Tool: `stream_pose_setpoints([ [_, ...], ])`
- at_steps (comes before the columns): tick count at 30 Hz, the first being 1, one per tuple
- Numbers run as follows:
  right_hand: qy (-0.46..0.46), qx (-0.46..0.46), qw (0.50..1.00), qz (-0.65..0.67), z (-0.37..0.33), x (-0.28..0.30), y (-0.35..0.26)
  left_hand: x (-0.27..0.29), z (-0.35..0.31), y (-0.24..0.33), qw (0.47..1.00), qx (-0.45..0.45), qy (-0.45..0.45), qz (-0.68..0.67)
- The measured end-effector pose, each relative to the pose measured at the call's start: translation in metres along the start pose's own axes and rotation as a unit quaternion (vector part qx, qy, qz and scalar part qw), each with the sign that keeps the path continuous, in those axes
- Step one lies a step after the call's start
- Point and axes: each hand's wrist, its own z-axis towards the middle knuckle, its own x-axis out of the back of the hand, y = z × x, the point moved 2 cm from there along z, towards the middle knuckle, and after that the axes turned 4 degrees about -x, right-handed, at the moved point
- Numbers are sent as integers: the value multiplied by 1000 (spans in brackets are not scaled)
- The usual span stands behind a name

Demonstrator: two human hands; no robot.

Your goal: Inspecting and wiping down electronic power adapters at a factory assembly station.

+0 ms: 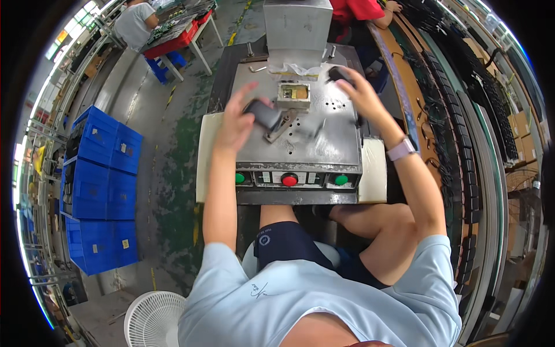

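Red button on the near front panel, lower centre; tabletop above it. Hands apart, both loaded: left hand on a blurred dark block left of centre, right hand pinching a black piece upper right of centre. Metal nest between them, tan insert inside. My read: mid-handling, neither part set down; whether either is finished, can't tell. Silver housing behind, top centre.
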Motion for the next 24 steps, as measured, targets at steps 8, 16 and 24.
stream_pose_setpoints([
  [8,-106,227,928,-275,20,-80,-5,-79,-183,-9,940,49,291,-172],
  [16,-426,27,773,-469,-89,-34,-61,-26,-186,-25,785,1,299,543],
  [24,-172,252,950,58,-177,-60,-92,-161,-108,-13,932,-89,101,336],
])
